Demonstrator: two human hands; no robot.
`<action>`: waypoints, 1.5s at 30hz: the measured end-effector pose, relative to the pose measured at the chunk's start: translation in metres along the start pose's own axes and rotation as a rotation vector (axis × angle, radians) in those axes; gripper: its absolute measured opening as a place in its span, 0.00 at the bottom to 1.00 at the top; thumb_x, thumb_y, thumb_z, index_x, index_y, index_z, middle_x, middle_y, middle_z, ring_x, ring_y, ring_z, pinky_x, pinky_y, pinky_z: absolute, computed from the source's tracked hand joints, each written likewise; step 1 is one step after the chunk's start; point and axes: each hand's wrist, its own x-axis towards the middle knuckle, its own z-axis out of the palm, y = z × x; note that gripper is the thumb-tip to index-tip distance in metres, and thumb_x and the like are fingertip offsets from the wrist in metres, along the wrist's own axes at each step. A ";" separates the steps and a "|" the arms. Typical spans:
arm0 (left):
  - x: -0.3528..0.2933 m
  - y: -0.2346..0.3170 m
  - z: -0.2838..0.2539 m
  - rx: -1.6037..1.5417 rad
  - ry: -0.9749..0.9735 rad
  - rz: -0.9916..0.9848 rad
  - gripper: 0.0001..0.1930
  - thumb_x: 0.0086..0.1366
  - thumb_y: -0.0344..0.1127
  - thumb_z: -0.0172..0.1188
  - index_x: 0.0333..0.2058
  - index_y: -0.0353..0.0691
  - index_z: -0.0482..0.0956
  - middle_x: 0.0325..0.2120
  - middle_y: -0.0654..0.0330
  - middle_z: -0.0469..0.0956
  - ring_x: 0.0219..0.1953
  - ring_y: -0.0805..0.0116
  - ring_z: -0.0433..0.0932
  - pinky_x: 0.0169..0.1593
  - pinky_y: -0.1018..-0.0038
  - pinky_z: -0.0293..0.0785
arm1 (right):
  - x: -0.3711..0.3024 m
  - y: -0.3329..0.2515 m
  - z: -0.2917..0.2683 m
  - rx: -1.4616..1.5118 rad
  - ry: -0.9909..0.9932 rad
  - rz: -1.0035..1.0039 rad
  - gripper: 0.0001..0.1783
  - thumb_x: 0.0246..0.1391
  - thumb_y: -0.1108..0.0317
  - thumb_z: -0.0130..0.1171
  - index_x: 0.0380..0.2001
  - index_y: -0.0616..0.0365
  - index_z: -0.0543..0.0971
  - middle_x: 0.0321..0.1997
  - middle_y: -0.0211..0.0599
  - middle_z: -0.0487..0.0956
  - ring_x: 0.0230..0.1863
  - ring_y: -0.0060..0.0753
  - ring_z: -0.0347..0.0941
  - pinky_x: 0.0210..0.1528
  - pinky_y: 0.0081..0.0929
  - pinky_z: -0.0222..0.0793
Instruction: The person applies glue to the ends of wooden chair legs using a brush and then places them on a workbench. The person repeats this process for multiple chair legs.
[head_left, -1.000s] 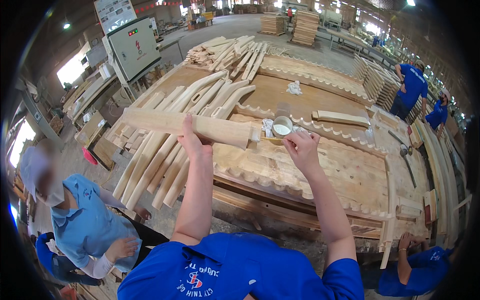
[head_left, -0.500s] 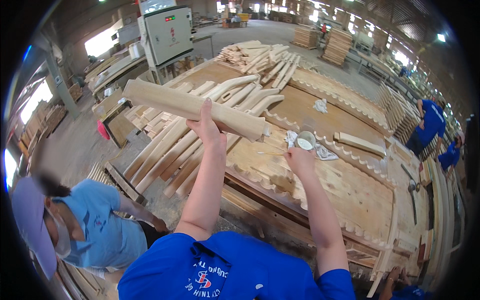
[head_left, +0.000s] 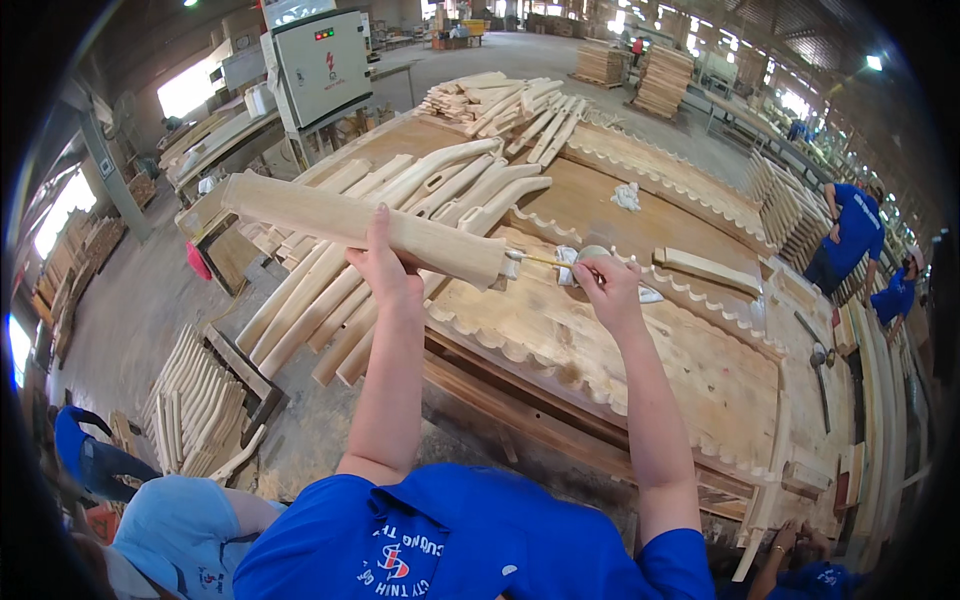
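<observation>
My left hand [head_left: 388, 272] grips a long, pale wooden furniture part [head_left: 300, 212] from below, thumb on its near face. It is held up above the bench and slants down to the right, where a short tenon [head_left: 510, 266] sticks out of its end. Between the pinched fingers of my right hand [head_left: 612, 290] is a thin brush [head_left: 542, 261] with a light handle. Its tip is at the tenon, touching it as far as I can see. A small cup [head_left: 595, 252] stands behind my right hand, partly hidden, beside a crumpled white rag [head_left: 566, 262].
Curved wooden parts [head_left: 440, 165] lie piled on the bench [head_left: 690, 385], among scalloped wooden strips [head_left: 700, 318]. Another white rag [head_left: 626, 196] lies farther back. A grey control cabinet [head_left: 325, 70] stands at the far left. Co-workers are at the left [head_left: 185, 535] and right [head_left: 855, 235].
My right hand has raised the brush from beside the cup to the tenon. The wooden part has shifted slightly left and down in view. The co-worker at left has bent lower.
</observation>
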 end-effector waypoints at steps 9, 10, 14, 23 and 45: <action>-0.001 -0.001 -0.007 -0.021 -0.041 -0.120 0.35 0.53 0.42 0.66 0.53 0.43 0.53 0.46 0.56 0.63 0.48 0.60 0.67 0.49 0.61 0.69 | -0.035 0.005 -0.015 -0.086 -0.149 -0.089 0.07 0.50 0.61 0.59 0.25 0.52 0.79 0.21 0.27 0.74 0.26 0.25 0.69 0.41 0.27 0.50; -0.002 0.000 -0.005 -0.024 -0.070 -0.173 0.35 0.53 0.42 0.66 0.53 0.44 0.53 0.46 0.57 0.63 0.48 0.60 0.67 0.50 0.60 0.69 | -0.037 0.010 -0.023 -0.030 -0.117 -0.010 0.07 0.50 0.61 0.59 0.25 0.52 0.79 0.21 0.27 0.75 0.26 0.25 0.69 0.41 0.28 0.50; 0.021 -0.007 -0.021 -0.031 -0.186 -0.114 0.35 0.55 0.61 0.57 0.55 0.48 0.60 0.48 0.58 0.66 0.51 0.59 0.67 0.54 0.55 0.65 | -0.035 0.004 -0.037 0.007 -0.035 0.159 0.09 0.50 0.61 0.58 0.26 0.54 0.79 0.22 0.29 0.76 0.26 0.27 0.70 0.40 0.29 0.55; 0.013 -0.013 -0.006 -0.581 -1.054 -0.061 0.49 0.46 0.83 0.36 0.60 0.56 0.57 0.42 0.58 0.70 0.41 0.60 0.70 0.44 0.58 0.67 | -0.043 -0.050 -0.054 0.128 -0.019 0.314 0.11 0.51 0.64 0.57 0.27 0.62 0.78 0.19 0.38 0.75 0.19 0.29 0.69 0.25 0.25 0.63; 0.033 0.018 0.008 -0.842 -1.322 -0.234 0.39 0.46 0.50 0.69 0.56 0.48 0.65 0.34 0.63 0.70 0.36 0.68 0.70 0.45 0.68 0.65 | -0.063 -0.083 -0.034 -0.006 0.181 0.046 0.04 0.45 0.69 0.63 0.23 0.51 0.77 0.19 0.23 0.71 0.25 0.24 0.65 0.39 0.29 0.47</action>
